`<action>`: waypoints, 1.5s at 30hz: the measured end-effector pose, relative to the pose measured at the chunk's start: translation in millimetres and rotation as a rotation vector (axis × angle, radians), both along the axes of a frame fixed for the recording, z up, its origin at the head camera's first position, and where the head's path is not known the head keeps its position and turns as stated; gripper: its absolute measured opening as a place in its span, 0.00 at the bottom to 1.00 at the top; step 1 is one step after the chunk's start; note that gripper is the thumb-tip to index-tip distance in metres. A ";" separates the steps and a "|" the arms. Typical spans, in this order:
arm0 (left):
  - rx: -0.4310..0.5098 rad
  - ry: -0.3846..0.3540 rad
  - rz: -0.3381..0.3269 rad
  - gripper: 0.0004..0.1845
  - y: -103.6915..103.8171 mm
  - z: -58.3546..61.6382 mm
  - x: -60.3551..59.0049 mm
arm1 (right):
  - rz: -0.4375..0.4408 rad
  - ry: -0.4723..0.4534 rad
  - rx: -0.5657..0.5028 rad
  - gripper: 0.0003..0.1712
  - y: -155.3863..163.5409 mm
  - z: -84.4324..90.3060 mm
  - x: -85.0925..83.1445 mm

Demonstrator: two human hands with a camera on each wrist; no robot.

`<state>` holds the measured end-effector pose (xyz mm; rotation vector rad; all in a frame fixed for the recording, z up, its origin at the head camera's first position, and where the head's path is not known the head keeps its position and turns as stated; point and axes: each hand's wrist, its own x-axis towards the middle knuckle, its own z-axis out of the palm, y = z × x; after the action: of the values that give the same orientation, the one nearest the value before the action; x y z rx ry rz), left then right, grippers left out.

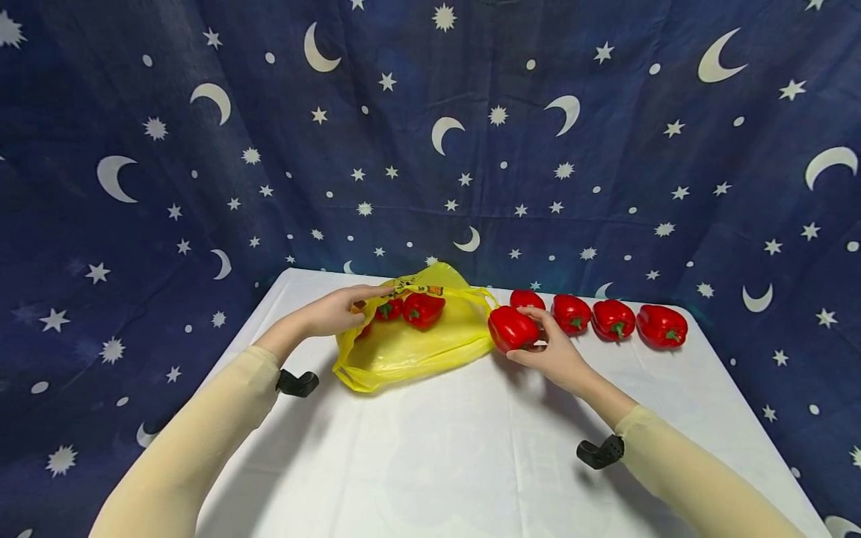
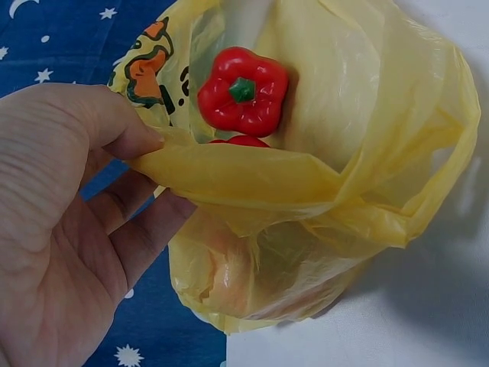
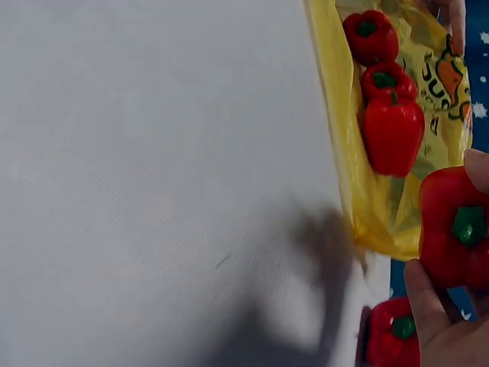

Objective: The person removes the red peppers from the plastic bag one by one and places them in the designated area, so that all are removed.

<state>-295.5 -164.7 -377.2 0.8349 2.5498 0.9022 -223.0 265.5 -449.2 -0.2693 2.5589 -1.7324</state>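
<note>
A yellow plastic bag (image 1: 430,347) lies on the table with its mouth spread open. My left hand (image 1: 336,308) pinches the bag's rim between thumb and fingers, as the left wrist view shows. Inside the bag are several red bell peppers, one of them a pepper (image 1: 424,310) with a green stem, also plain in the right wrist view. My right hand (image 1: 554,351) grips another red bell pepper (image 1: 511,329), raised at the right edge of the bag's opening. In the right wrist view, thumb and fingers wrap this held pepper (image 3: 451,229), its green stem facing the camera.
Along the table's back right stands a row of red bell peppers: one pepper (image 1: 527,299) partly behind the held one, then a pepper (image 1: 572,314), a pepper (image 1: 613,320) and a pepper (image 1: 662,326). A white cloth (image 1: 430,463) covers the table. Behind hangs a dark blue curtain (image 1: 403,149).
</note>
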 end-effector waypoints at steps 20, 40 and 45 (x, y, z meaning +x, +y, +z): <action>0.008 0.008 -0.030 0.40 2.5 0.3 -2.1 | -0.172 -0.077 0.082 0.54 24.7 -24.9 21.8; 0.005 -0.002 -0.032 0.40 2.9 1.8 -1.5 | -0.283 -0.143 0.061 0.54 8.4 -29.8 27.5; 0.004 -0.003 -0.034 0.39 3.7 3.1 -0.6 | -0.291 -0.142 0.067 0.54 8.6 -31.7 27.7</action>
<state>-296.1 -161.1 -374.1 0.8744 2.5249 0.8978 -195.3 274.2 -480.9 0.2323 2.6489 -1.6729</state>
